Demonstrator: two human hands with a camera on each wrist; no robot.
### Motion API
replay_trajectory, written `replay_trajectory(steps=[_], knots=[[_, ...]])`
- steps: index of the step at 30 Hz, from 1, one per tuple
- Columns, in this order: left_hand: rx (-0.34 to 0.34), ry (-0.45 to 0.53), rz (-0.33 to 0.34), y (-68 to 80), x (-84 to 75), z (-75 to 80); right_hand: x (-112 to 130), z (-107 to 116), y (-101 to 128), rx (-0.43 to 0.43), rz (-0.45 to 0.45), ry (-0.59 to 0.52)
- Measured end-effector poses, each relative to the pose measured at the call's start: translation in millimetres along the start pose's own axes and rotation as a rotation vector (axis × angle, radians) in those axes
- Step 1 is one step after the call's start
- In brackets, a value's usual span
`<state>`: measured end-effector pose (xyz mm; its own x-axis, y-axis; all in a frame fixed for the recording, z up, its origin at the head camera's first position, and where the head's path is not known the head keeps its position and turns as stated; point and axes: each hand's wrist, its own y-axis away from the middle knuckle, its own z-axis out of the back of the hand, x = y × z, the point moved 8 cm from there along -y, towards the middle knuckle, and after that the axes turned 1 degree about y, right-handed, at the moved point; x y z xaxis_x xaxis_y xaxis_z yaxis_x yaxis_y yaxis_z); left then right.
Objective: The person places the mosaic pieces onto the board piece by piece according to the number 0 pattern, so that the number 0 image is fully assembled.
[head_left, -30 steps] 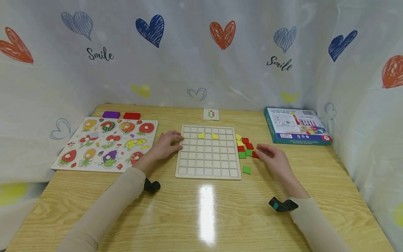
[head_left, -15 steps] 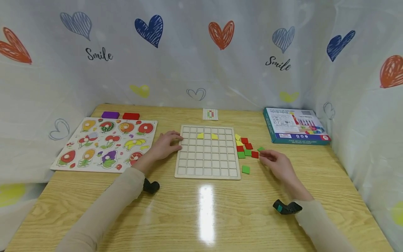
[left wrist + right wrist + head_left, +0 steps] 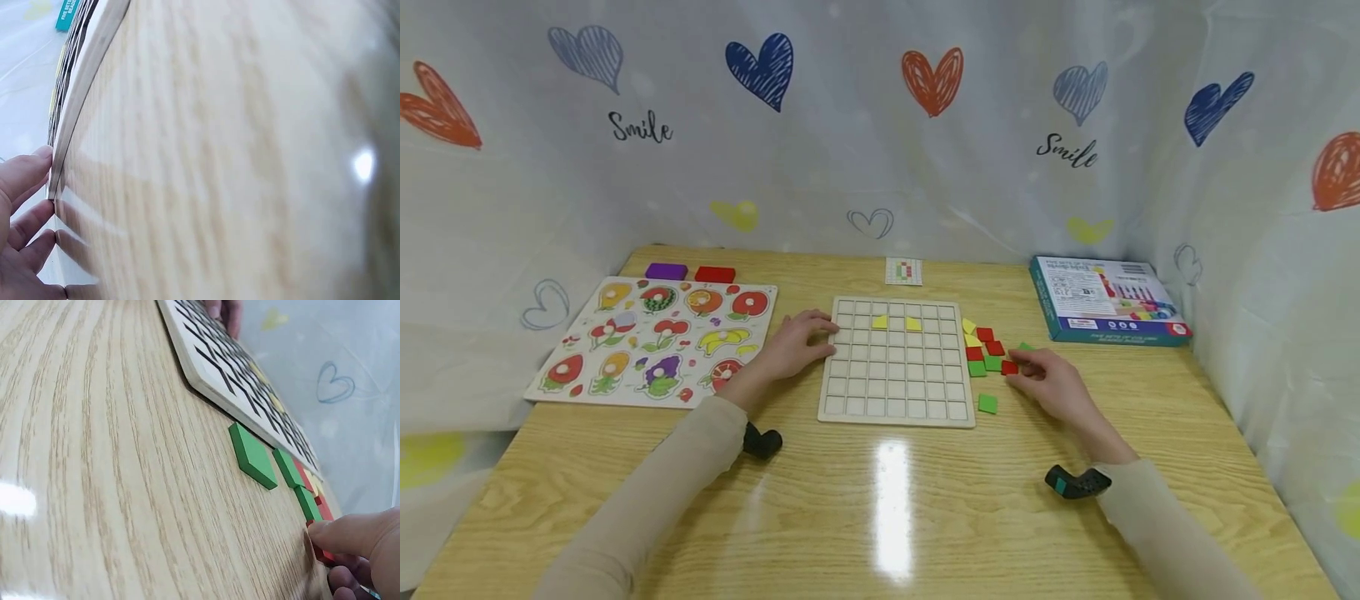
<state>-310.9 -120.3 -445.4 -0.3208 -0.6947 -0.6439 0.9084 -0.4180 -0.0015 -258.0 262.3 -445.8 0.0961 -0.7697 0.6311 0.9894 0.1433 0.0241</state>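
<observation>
While fingers [image 3: 1017, 367] pinch a red tile [image 3: 1008, 367], green tiles [image 3: 984, 365] (loose) crowd it.

One square wooden grid board [image 3: 897, 363] holding two yellow tiles [image 3: 879, 322], one fruit peg puzzle board [image 3: 658, 342], one blue cardboard box [image 3: 1105, 298], and one lone green square tile [image 3: 987, 404].

Wooden table [image 3: 925, 517] bears grid board [image 3: 897, 415], puzzle [image 3: 655, 340], box [image 3: 1105, 300].
</observation>
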Motion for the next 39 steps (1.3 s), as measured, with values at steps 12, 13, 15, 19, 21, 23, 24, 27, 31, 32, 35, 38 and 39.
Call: replay_trajectory(steps=[12, 13, 15, 19, 21, 23, 24, 27, 31, 32, 35, 38, 39], knots=[[0.014, 0.007, -0.018, -0.6, 2.2, 0.2, 5.9, 2.0, 10.1, 0.012, 0.086, 0.096], [0.013, 0.01, -0.02, -0.7, 3.1, 0.3, 6.4, 2.0, 10.8, 0.013, 0.092, 0.096], [0.012, 0.015, -0.022, -0.7, 4.5, 0.4, 7.2, 1.5, 11.7, 0.015, 0.101, 0.098], [0.011, 0.028, -0.019, 0.3, 5.3, 0.9, 8.5, 0.4, 11.8, 0.014, 0.117, 0.108], [0.011, 0.032, -0.015, 0.8, 5.3, 1.0, 8.3, 0.9, 11.6, 0.008, 0.115, 0.112], [0.012, 0.032, -0.013, 0.8, 5.8, 0.8, 8.5, 2.5, 11.2, -0.002, 0.103, 0.107], [0.012, 0.03, -0.013, 0.8, 5.9, 0.7, 8.2, 3.4, 10.7, -0.006, 0.092, 0.1], [0.012, 0.022, -0.016, 0.2, 6.1, 0.3, 9.5, 7.3, 8.4, -0.023, 0.066, 0.068], [0.013, 0.014, -0.018, -0.7, 5.5, 0.4, 14.3, 12.4, 1.5, -0.047, 0.053, 0.022], [0.013, 0.014, -0.018, -0.7, 5.3, 0.5, 16.0, 13.3, -0.7, -0.052, 0.05, 0.012], [0.014, 0.023, -0.014, -0.8, 5.0, 1.2, 23.4, 14.4, -8.2, -0.057, 0.036, -0.02], [0.012, 0.026, -0.018, -1.1, 4.8, 1.7, 34.7, 12.0, -16.6, -0.051, 0.027, -0.05], [0.011, 0.025, -0.02, -1.2, 5.0, 1.9, 39.5, 10.2, -19.7, -0.044, 0.029, -0.064]])
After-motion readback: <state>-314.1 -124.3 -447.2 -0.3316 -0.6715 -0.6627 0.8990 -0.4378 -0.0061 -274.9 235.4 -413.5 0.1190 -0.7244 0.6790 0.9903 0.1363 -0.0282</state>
